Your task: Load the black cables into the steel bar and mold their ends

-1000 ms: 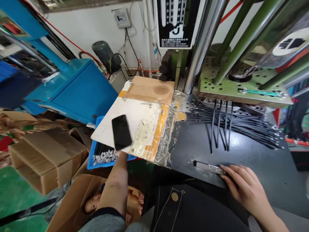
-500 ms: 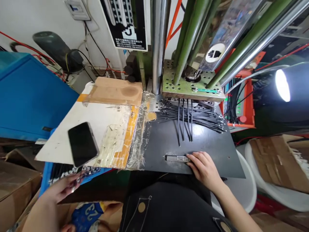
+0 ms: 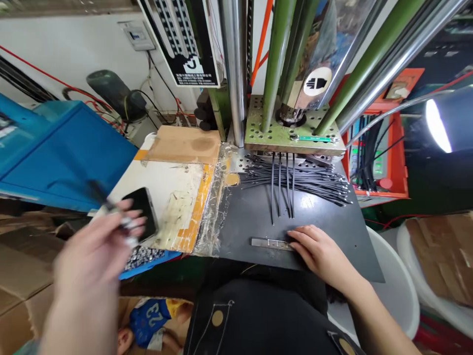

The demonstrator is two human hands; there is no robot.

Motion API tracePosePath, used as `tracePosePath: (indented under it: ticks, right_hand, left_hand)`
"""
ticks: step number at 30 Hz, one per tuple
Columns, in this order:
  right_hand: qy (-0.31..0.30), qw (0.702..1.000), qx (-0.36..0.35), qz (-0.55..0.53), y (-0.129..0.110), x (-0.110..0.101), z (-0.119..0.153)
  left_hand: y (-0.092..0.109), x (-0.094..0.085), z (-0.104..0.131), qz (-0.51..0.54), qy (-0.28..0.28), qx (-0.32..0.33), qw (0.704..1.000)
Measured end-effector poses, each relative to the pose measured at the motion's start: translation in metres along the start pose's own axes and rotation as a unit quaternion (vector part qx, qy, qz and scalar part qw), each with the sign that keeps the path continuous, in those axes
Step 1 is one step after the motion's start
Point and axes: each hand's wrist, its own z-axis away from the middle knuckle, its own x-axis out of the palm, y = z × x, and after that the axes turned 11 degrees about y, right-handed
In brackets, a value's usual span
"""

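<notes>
Lying right of the phone (image 3: pixel 148 213) on the grey tabletop (image 3: pixel 240 217), the metal bar (image 3: pixel 271 243) had its long axis sideways, free end toward the phone. Your right hand (image 3: pixel 321 249) touched its other end; gripping or not, I couldn't tell. Your left hand (image 3: pixel 98 241) had risen from the blue bin (image 3: pixel 140 269) below the phone, clutching blurred dark strips (image 3: pixel 99 193), so pieces were at hand.

Black apron (image 3: pixel 258 315), brass-coloured studs (image 3: pixel 217 318)

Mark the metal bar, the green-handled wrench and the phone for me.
metal bar (image 3: pixel 271 244): head view, middle of its upper face
wrench (image 3: pixel 315 138): head view, green middle of its handle
phone (image 3: pixel 148 214): head view, dark face near its right edge
</notes>
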Motion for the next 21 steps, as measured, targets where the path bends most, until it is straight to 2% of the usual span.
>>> tracePosePath:
  ticks: [1,2,4,5,7,9,11,16,21]
  right_hand:
    - [0.005,1.000,-0.003,0.000,0.000,0.000,-0.004]
    - [0.010,1.000,-0.007,-0.002,0.000,0.001,-0.008]
    - [0.019,1.000,-0.019,-0.012,-0.005,0.004,-0.020]
    - [0.023,0.999,-0.027,-0.020,-0.009,0.006,-0.027]
    - [0.035,0.998,-0.045,-0.032,-0.018,0.012,-0.041]
    - [0.049,0.997,-0.053,-0.039,-0.028,0.020,-0.055]
    - [0.062,0.996,-0.046,-0.053,-0.036,0.027,-0.066]
    - [0.082,0.991,-0.039,-0.103,-0.053,0.043,-0.077]
    - [0.115,0.985,-0.131,-0.014,-0.056,0.050,-0.078]
  left_hand:
    - [-0.005,0.029,0.005,0.083,-0.037,-0.012,0.996]
    - [-0.011,0.058,0.010,0.121,-0.069,-0.042,0.989]
    - [-0.031,0.110,0.018,0.129,-0.112,-0.119,0.978]
    - [-0.041,0.131,0.023,0.128,-0.127,-0.150,0.972]
    - [-0.061,0.159,0.032,0.124,-0.156,-0.201,0.959]
    - [-0.075,0.172,0.040,0.124,-0.189,-0.236,0.945]
    - [-0.082,0.177,0.046,0.128,-0.212,-0.257,0.934]
    - [-0.079,0.178,0.053,0.135,-0.223,-0.264,0.928]
    - [-0.080,0.178,0.057,0.152,-0.229,-0.227,0.934]
